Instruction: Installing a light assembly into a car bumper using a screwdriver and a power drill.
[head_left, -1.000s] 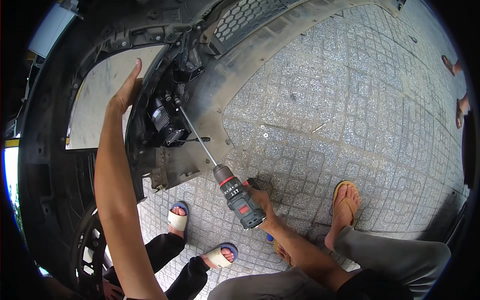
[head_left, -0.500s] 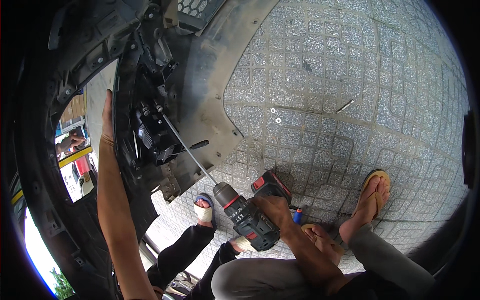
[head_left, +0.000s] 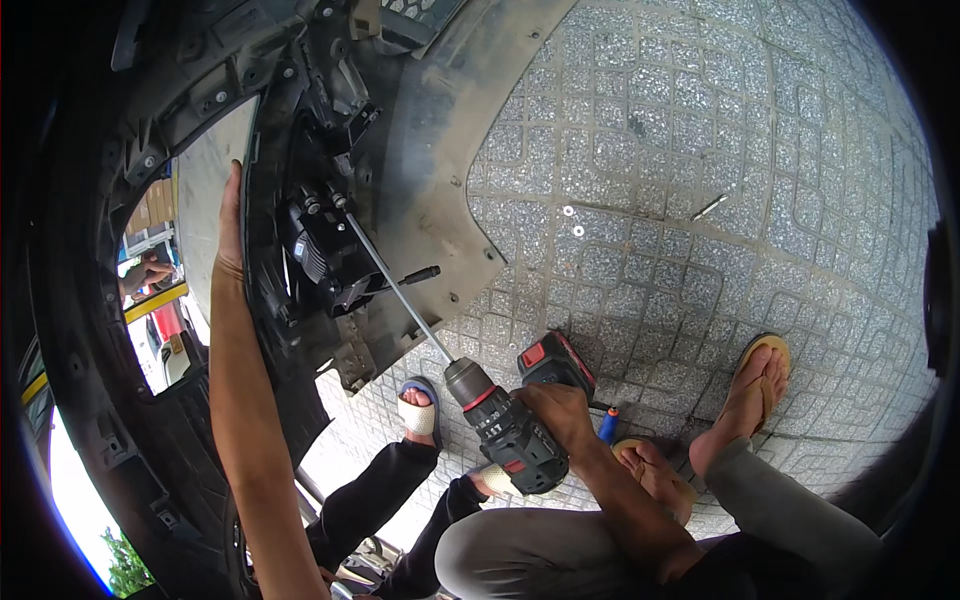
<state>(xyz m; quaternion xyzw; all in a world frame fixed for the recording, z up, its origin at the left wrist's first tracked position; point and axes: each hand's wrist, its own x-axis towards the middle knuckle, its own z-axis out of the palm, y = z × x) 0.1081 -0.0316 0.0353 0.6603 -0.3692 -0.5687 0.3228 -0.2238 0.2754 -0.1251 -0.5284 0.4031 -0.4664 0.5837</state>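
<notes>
My right hand (head_left: 558, 408) is wrapped round the handle of a black and grey cordless drill (head_left: 510, 437) with a red ring. A long thin metal bit (head_left: 400, 284) runs from its chuck up to the left. Its tip meets or nearly meets a small bolt (head_left: 338, 200) on a black housing (head_left: 330, 250) fixed to a large black plastic car bumper (head_left: 190, 65). My left hand (head_left: 231, 220) lies against the bumper beside a grey panel (head_left: 208, 190). One straight digit shows there; the other fingers are hidden.
On the patterned paving lie two white washers (head_left: 573, 221), a thin metal bit (head_left: 709, 207) and a blue-handled tool (head_left: 609, 425). Another person's sandalled foot (head_left: 416, 410) stands below the bumper. A foot in a tan flip-flop (head_left: 757, 385) is at the right.
The whole view has shifted, so everything appears slightly further right and higher. Drill, bit and both hands keep their places relative to the bumper.
</notes>
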